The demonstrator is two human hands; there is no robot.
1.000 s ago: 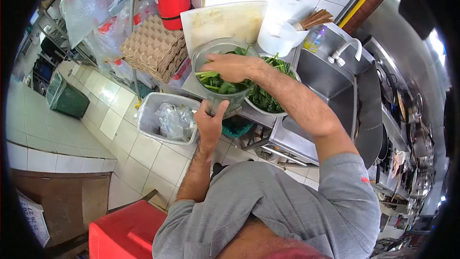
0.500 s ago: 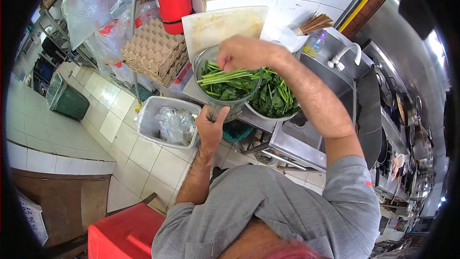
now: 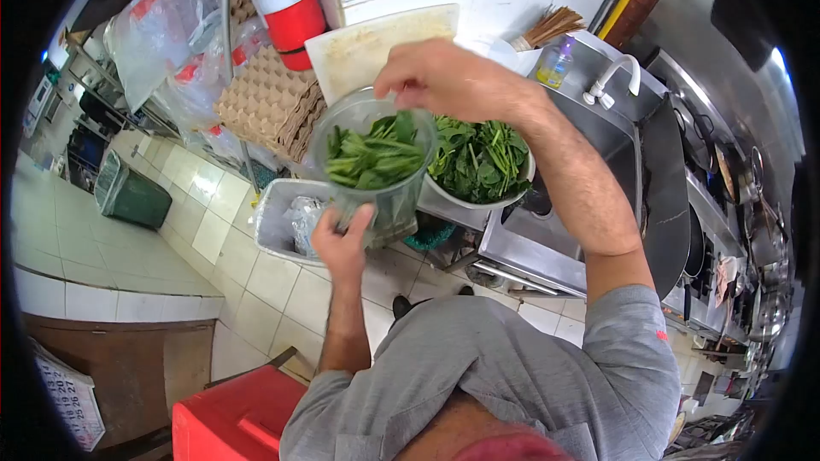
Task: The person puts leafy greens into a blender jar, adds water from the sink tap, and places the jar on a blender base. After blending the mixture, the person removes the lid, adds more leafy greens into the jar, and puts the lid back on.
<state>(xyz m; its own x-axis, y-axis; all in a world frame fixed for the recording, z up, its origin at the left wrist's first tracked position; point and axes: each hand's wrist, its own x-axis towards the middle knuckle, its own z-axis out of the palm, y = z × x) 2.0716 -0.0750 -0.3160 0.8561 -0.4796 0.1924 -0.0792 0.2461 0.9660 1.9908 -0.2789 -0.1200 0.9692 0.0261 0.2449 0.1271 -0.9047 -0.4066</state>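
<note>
Steel sink [image 3: 608, 138], tiled floor [image 3: 266, 280]; my left hand [image 3: 342, 242] grips a clear jug [image 3: 389, 203] of greens [image 3: 376, 159]; my right hand [image 3: 440, 77] hovers above, its closure unclear.

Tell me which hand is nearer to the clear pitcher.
Left: the left hand grips the clear pitcher by its handle. The right hand hovers above the rim, apparently not touching.

A tall, round, see-through pitcher, plastic or glass [image 3: 389, 211], has its wide open top facing up. Bright green leaves and stems [image 3: 376, 158] lie in a loose heap inside. Just to its right sits a round white bowl [image 3: 489, 204], full of big, dark green leaves and thin stems [image 3: 485, 166].
</note>
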